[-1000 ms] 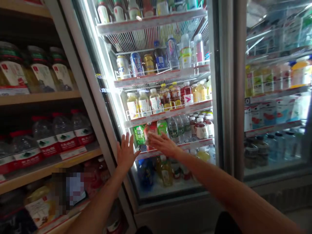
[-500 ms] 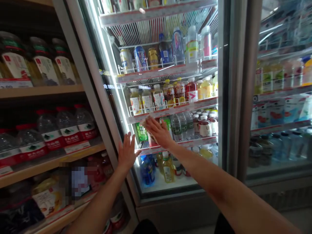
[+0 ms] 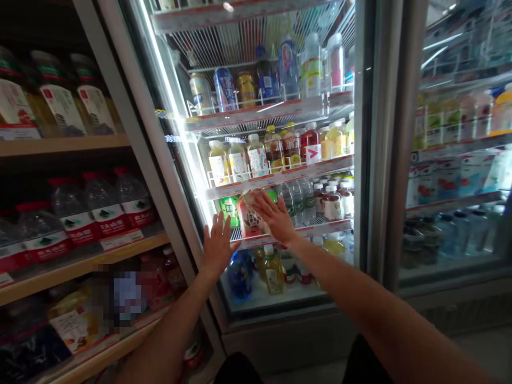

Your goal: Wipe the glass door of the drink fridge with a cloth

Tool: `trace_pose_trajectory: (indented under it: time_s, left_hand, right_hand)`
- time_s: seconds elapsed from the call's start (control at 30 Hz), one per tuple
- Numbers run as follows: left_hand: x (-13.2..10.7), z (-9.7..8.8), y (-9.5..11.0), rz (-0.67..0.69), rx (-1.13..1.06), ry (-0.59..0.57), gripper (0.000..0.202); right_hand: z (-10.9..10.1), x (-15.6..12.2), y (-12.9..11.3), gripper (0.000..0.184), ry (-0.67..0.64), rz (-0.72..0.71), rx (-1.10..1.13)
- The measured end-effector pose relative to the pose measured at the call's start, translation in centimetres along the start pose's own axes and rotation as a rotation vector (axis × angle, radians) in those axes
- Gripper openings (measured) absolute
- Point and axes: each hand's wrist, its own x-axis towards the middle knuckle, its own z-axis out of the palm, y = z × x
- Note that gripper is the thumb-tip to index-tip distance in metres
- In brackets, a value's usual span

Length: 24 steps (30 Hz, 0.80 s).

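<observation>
The right hand (image 3: pixel 275 217) is raised to a lit glass-door drinks cooler (image 3: pixel 362 160), its fingers (image 3: pixel 260 200) curled over a red-and-white carton (image 3: pixel 250 223) on a wire shelf – gripping or only touching, I cannot tell. Just left and lower, the left hand (image 3: pixel 218 246) has its fingers spread wide, holding nothing. Beside the carton stands a green-labelled package (image 3: pixel 229 212) (its writing too small to read); higher right, a bottle's white tag (image 3: pixel 313 153) shows a pink V.

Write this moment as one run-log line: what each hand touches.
left hand: open, near fridge shelf | right hand: on red drink pack | beside: green drink
</observation>
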Motion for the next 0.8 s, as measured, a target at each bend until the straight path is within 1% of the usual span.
trace_pose_trajectory:
  time_s: [0.03,0.07,0.13,0.17,0.2,0.23,0.27,0.33,0.37,0.4,0.43,0.47,0.53,0.57,0.6,0.63,0.7,0.77,0.8]
  left_hand:
    - [0.2,0.0,0.7,0.024,-0.008,-0.001,0.069]
    - [0.4,0.0,1.3,0.047,-0.014,0.001,0.07]
    - [0.8,-0.1,2.5,0.081,-0.021,0.005,0.073]
    - [1.0,-0.3,3.0,0.091,-0.022,0.001,0.074]
    - [1.2,-0.4,3.5,0.097,-0.023,-0.01,0.075]
    - [1.4,-0.5,4.1,0.1,-0.025,-0.026,0.077]
    - [1.5,-0.5,4.6,0.101,-0.027,-0.042,0.078]
    - [1.9,-0.4,5.7,0.104,-0.031,-0.058,0.081]
    - [2.0,-0.2,6.1,0.108,-0.03,-0.052,0.082]
    - [2.1,0.0,6.5,0.122,-0.029,-0.043,0.083]
    - [2.2,0.3,6.9,0.136,-0.025,-0.031,0.083]
    - [2.2,0.6,7.1,0.148,-0.019,-0.018,0.084]
    - [2.1,1.0,7.4,0.163,-0.004,0.006,0.086]
    - [2.0,1.1,7.5,0.165,0.004,0.015,0.087]
    - [1.9,1.2,7.5,0.168,0.01,0.021,0.087]
    - [1.9,1.2,7.6,0.171,0.014,0.025,0.088]
    - [1.9,1.3,7.7,0.174,0.017,0.03,0.088]
    - [2.0,1.5,7.9,0.162,0.011,0.043,0.09]
    - [2.0,1.5,8.0,0.153,0.005,0.049,0.09]
  right_hand:
    - [-0.2,-0.8,0.1,0.049,-0.004,-0.012,-0.015]
    - [-0.4,-2.0,0.1,0.049,-0.023,-0.056,-0.025]
    - [-0.9,-4.9,0.2,0.049,-0.08,-0.192,-0.025]
    - [-1.2,-6.0,0.6,0.051,-0.105,-0.246,-0.02]
    - [-1.5,-6.5,1.1,0.052,-0.114,-0.264,-0.018]
    - [-1.8,-6.5,1.9,0.052,-0.102,-0.232,-0.021]
    - [-2.1,-6.0,2.7,0.052,-0.07,-0.153,-0.029]
    - [-2.2,-4.3,4.0,0.051,0.03,0.064,-0.045]
    - [-2.2,-3.7,4.4,0.05,0.072,0.143,-0.044]
    - [-2.2,-3.5,4.5,0.05,0.089,0.179,-0.038]
    - [-2.1,-3.8,4.4,0.05,0.077,0.164,-0.025]
    - [-2.2,-4.6,4.1,0.052,0.038,0.101,-0.009]
    - [-2.4,-6.9,3.7,0.057,-0.084,-0.094,0.025]
    - [-2.5,-8.0,3.7,0.058,-0.128,-0.165,0.031]
    - [-2.7,-8.7,4.0,0.058,-0.148,-0.194,0.024]
    - [-2.8,-9.0,4.7,0.055,-0.127,-0.165,0.001]
    - [-3.2,-8.6,7.0,0.048,0.003,0.006,-0.067]
    - [-3.9,-7.9,10.2,0.049,0.158,0.211,-0.089]
    - [-4.3,-7.7,11.9,0.054,0.194,0.274,-0.057]
